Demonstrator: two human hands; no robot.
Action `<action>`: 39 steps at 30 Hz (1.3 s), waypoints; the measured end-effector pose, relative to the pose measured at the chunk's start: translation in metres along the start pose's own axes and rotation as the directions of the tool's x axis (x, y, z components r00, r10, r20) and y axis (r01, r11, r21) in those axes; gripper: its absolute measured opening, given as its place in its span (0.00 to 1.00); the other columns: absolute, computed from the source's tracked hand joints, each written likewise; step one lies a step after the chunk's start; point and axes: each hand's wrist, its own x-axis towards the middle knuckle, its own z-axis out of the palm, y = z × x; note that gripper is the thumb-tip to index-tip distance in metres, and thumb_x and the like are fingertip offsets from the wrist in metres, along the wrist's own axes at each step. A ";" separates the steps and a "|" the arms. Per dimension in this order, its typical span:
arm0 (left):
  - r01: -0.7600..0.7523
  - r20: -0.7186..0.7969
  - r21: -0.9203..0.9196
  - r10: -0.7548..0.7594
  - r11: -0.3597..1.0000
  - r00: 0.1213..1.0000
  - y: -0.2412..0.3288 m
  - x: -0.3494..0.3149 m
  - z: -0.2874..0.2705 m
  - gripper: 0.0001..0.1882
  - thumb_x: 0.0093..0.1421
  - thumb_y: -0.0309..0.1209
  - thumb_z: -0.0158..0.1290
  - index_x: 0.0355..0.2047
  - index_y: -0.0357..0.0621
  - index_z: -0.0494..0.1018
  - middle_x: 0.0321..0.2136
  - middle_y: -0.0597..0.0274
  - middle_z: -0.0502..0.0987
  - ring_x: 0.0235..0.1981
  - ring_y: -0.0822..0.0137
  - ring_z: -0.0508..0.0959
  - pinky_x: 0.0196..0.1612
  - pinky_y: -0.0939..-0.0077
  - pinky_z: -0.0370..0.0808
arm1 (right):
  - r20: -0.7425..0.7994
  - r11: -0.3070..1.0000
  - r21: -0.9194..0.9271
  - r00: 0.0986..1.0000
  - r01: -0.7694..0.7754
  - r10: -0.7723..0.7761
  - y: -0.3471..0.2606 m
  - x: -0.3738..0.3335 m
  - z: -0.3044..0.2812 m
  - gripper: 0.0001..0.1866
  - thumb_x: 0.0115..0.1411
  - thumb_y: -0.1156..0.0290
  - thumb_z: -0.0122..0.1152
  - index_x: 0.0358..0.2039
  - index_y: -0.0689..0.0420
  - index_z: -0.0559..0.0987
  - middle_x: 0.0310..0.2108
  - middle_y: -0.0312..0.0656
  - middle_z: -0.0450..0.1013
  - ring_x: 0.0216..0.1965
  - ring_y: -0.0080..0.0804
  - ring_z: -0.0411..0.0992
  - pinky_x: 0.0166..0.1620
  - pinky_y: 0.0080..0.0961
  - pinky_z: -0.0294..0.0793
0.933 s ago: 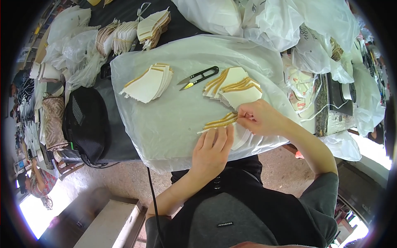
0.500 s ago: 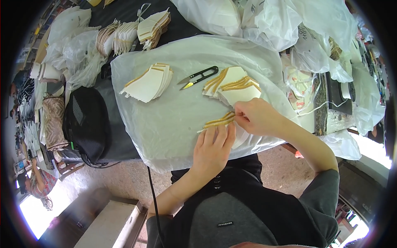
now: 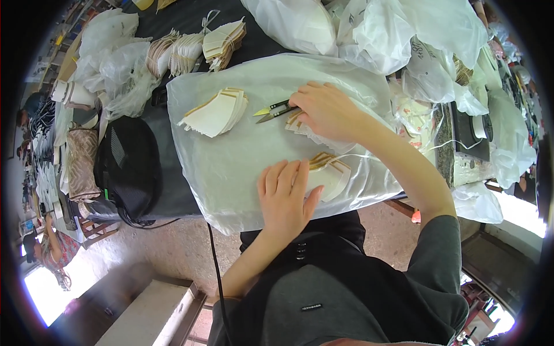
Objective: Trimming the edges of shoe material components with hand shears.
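Since the earlier frames, our right hand (image 3: 329, 109) has left the small stack near us and is now reaching up the clear plastic sheet (image 3: 231, 167) to the thread snips (image 3: 276, 109). Its fingers are curling loosely over the handle end and over the farther stack of cream pieces (image 3: 295, 122); we cannot tell whether they are already gripping the snips or only touching them. Our left hand (image 3: 285, 196) is lying flat with fingers spread, pressing down the near stack of cream pieces (image 3: 332, 173), holding nothing.

We are judging that the snips' pointed tips, aimed left and lying bare on the film, could snag or pierce the plastic if dragged rather than lifted. The slick sheet could also let the near stack fan out or slide if the left palm eases off.

That near stack is sitting at the sheet's right front, just beside our body. Its pieces are thin, cream-coloured, curved panels with tan edges, slightly fanned. Another fanned pile (image 3: 214, 112) is resting well apart, upper left.
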 end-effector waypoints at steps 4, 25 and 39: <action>0.039 0.103 -0.001 -0.039 0.999 0.994 -0.002 0.005 -0.001 0.22 0.50 0.37 0.63 0.44 0.40 0.75 0.41 0.60 0.73 0.49 0.56 0.73 0.59 0.53 0.61 | 0.108 0.997 0.082 0.994 -0.013 0.004 0.000 0.011 -0.008 0.08 0.56 0.71 0.63 0.37 0.55 0.78 0.42 0.38 0.72 0.45 0.41 0.71 0.48 0.40 0.70; 0.076 0.049 -0.285 -0.064 0.956 0.997 -0.017 0.004 0.008 0.17 0.45 0.29 0.66 0.37 0.47 0.76 0.34 0.65 0.75 0.42 0.59 0.73 0.52 0.60 0.62 | 0.054 0.258 0.956 0.948 -0.139 0.313 -0.038 -0.137 -0.028 0.10 0.68 0.70 0.52 0.33 0.63 0.73 0.28 0.43 0.74 0.24 0.31 0.74 0.28 0.29 0.72; 0.032 0.035 -0.298 -0.022 0.954 0.999 -0.017 0.005 0.013 0.20 0.47 0.28 0.68 0.39 0.45 0.72 0.37 0.61 0.78 0.51 0.55 0.75 0.64 0.47 0.57 | -0.304 0.941 0.256 0.906 -0.220 0.295 -0.055 -0.140 0.025 0.11 0.63 0.63 0.61 0.36 0.55 0.71 0.28 0.39 0.74 0.25 0.42 0.75 0.25 0.36 0.71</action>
